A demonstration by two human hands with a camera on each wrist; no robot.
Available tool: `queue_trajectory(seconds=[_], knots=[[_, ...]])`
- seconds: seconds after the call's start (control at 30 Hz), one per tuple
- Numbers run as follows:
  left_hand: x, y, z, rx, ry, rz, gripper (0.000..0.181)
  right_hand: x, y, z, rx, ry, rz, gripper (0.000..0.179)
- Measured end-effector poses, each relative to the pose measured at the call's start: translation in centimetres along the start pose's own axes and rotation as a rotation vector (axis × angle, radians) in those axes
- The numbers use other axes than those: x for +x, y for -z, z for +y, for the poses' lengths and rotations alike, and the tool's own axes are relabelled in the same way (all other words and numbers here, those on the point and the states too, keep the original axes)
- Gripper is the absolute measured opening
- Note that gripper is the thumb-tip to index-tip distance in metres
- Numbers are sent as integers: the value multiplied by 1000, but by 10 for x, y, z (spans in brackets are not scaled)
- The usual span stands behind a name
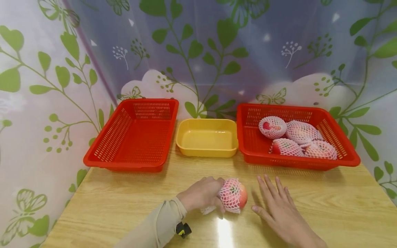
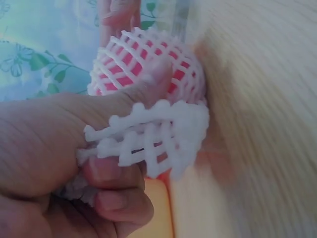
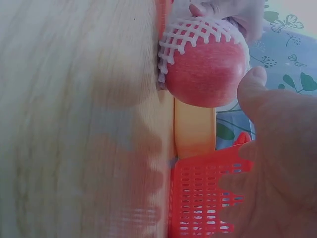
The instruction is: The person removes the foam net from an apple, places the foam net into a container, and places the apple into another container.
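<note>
My left hand (image 1: 203, 193) grips a red apple (image 1: 240, 196) at the front middle of the table, the apple partly wrapped in a white foam net (image 1: 228, 193). In the left wrist view the thumb presses on the netted apple (image 2: 124, 64), and curled fingers hold the net's loose end (image 2: 168, 139). The apple's bare red side (image 3: 210, 74) faces my right hand (image 1: 280, 210). That hand is spread just to the right of the apple, fingers extended and holding nothing. In the right wrist view its thumb lies close beside the apple.
A red basket (image 1: 297, 162) at the back right holds several netted fruits (image 1: 273, 127). At the back left stands an empty red basket (image 1: 136, 134). Between them sits an empty yellow tray (image 1: 207, 153). A patterned curtain (image 1: 201, 51) rises behind the wooden table (image 1: 124, 196).
</note>
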State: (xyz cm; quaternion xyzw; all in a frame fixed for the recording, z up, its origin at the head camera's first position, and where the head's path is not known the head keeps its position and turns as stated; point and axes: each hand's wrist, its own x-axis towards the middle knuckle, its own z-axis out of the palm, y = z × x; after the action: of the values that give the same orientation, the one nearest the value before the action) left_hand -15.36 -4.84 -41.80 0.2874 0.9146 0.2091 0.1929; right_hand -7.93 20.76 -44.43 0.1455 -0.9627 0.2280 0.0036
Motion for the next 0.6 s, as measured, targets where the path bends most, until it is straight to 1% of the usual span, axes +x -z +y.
queue_trajectory(seconds=[0.1,0.2,0.3,0.43,0.5,0.6], knots=[[0,3,4,57,-7,10,55,0,0,0,3,1,-5,79],[0,5,6,105,-9,19,51,-1,-2,-1,0,16,0,79],[-1,7,6,124,-9,28,42,-1,-2,-2,19,33,25,77],[-2,9,6,157,-4,41,30,2,-1,-6,71,16,44,78],[-1,9,6,175,2,45,28,4,0,-9,92,7,43,79],[0,7,7,192,-7,52,25,6,-2,-12,104,22,56,79]])
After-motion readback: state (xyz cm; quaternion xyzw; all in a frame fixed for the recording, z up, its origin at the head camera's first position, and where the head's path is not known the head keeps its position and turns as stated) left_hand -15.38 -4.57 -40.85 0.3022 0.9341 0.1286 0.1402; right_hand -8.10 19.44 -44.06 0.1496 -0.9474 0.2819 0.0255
